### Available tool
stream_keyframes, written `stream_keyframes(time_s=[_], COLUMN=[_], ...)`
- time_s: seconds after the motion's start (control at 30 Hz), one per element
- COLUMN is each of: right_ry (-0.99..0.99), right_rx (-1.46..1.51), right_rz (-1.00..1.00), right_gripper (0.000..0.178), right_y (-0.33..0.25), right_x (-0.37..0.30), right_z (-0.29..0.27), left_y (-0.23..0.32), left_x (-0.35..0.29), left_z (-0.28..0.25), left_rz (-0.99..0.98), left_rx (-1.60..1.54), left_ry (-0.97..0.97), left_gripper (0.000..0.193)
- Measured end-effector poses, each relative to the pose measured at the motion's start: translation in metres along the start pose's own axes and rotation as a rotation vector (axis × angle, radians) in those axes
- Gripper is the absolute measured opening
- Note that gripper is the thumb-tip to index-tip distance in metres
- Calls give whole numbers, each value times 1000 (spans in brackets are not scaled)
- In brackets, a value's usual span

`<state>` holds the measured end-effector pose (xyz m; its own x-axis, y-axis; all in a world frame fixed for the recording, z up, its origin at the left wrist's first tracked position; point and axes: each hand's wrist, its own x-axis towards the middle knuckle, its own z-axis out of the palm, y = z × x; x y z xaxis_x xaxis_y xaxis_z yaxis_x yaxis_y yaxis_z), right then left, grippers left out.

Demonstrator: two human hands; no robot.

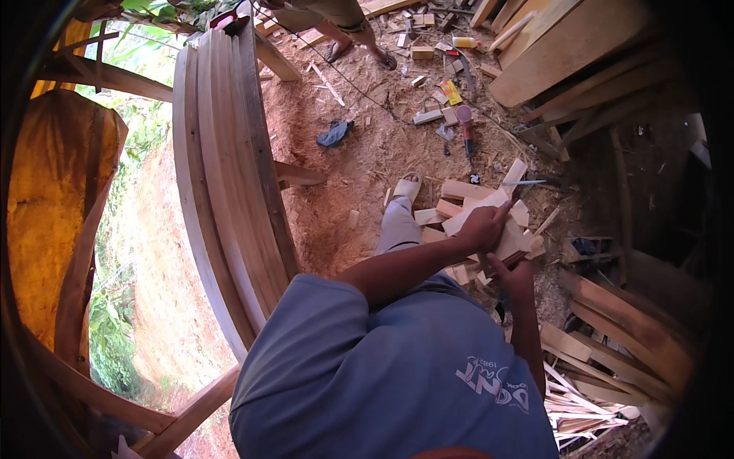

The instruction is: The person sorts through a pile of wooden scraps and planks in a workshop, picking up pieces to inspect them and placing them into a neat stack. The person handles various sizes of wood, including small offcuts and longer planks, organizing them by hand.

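My left hand (485, 228) grips a pale piece of wood (511, 243) from its left side, its fingers wrapped over the far part. Close to my body, my right hand (515, 277) is closed at the near end of the same piece, the thumb pressed along a dark reddish edge there. Whether that edge belongs to the wood or to a separate thing, I cannot tell. Loose wood offcuts (462, 190) lie in a heap under and around my hands. A thin metal blade or rod (526, 182) sticks out beside the heap on the far right.
A long stack of planks (229, 176) runs along the left on a wooden frame. Farther off, a red power tool (466, 126) lies among shavings, near a yellow packet (450, 92). Boards (573, 57) lean at the right. Another person's legs (344, 34) show at the top.
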<state>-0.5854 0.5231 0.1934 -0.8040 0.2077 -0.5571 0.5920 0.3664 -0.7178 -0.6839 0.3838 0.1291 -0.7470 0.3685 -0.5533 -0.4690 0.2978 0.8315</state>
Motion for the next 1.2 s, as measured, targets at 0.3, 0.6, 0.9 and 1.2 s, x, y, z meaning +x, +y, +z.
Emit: stream_keyframes(time_s=[0.3, 0.6, 0.9, 1.2], right_ry=[-94, -127, -226, -129], right_rx=[356, 191, 333, 314], right_rz=[56, 104, -24, 75], right_gripper=[49, 45, 40, 40], right_y=[-30, -43, -25, 1], right_x=[-1, 9, 10, -6], right_z=[-12, -33, -10, -7], left_y=[16, 21, 16, -29], left_x=[22, 36, 15, 10], left_z=[17, 17, 5, 17], left_rz=[-86, 106, 10, 185], left_rx=[-153, 89, 2, 396], left_ry=[-214, -204, -133, -224], left_gripper=[60, 71, 82, 56])
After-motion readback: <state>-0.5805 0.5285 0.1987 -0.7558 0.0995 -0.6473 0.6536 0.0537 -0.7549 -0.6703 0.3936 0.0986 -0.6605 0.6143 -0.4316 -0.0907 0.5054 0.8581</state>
